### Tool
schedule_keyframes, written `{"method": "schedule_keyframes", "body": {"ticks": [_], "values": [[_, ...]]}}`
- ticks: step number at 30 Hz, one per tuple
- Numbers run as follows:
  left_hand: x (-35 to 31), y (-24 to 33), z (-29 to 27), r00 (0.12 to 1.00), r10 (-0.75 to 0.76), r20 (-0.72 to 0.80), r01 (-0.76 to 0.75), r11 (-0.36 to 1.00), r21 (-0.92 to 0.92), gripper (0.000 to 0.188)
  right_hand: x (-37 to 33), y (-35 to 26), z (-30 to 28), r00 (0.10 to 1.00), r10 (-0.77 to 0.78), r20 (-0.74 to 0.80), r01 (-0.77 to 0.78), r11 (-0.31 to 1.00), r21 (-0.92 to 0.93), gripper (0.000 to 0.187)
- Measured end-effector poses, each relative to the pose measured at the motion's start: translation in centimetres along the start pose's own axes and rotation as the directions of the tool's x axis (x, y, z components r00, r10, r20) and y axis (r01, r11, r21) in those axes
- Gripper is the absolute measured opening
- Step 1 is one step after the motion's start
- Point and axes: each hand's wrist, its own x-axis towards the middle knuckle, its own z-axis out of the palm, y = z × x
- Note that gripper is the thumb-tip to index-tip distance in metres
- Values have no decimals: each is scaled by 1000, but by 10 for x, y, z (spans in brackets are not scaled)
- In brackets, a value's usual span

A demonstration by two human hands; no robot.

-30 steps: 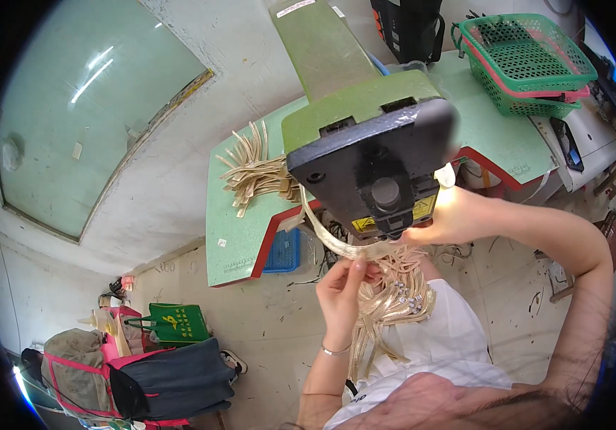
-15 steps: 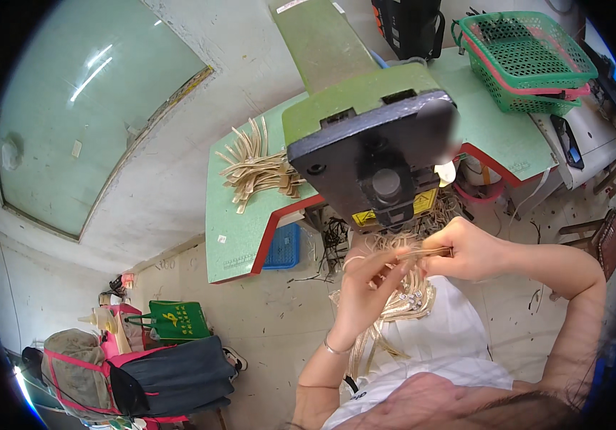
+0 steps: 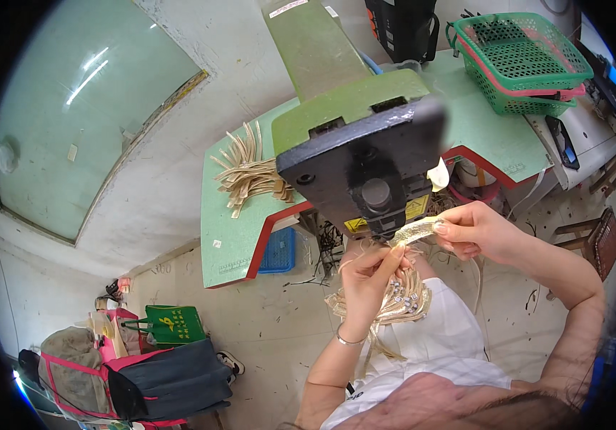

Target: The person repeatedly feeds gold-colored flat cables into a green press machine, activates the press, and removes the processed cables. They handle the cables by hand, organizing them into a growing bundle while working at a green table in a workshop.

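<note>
Spanning the space between the two hands, a short, flat, slightly curved, pale-gold strap with a glittering face is held just beside the lower front of a green and black metal machine head. Its left end is pinched between the thumb and fingers of the left hand, its right end between the thumb and forefinger of the right hand; neither hand is spread, and no second thing can be made out in either grip. The strap's long axis is slanted, rising from the left hand toward the right, so that it lies up and rightward of the left hand. Of the two, the left hand is set nearer the black nose of the machine; whether the nose is touched by the strap cannot be told. Below, a bunch of gold straps is draped over a white cloth garment; more pale-gold straps are heaped on the green-topped, red-edged desk.
</note>
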Motion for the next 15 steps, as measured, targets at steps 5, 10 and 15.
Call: {"method": "schedule_keyframes", "body": {"ticks": [5,10,15], "values": [[-4,-4,-6,997,58,-52,-58,998,-10,17,5,-8,12,999,-37,-23,33,989,-146,17],[-15,-21,-18,982,108,-156,-111,994,-9,18,16,-9,24,977,-203,-62,169,921,-350,18],[-26,-27,-21,956,25,-292,-75,984,-160,21,30,-19,32,970,-239,-42,196,876,-441,19]]}}
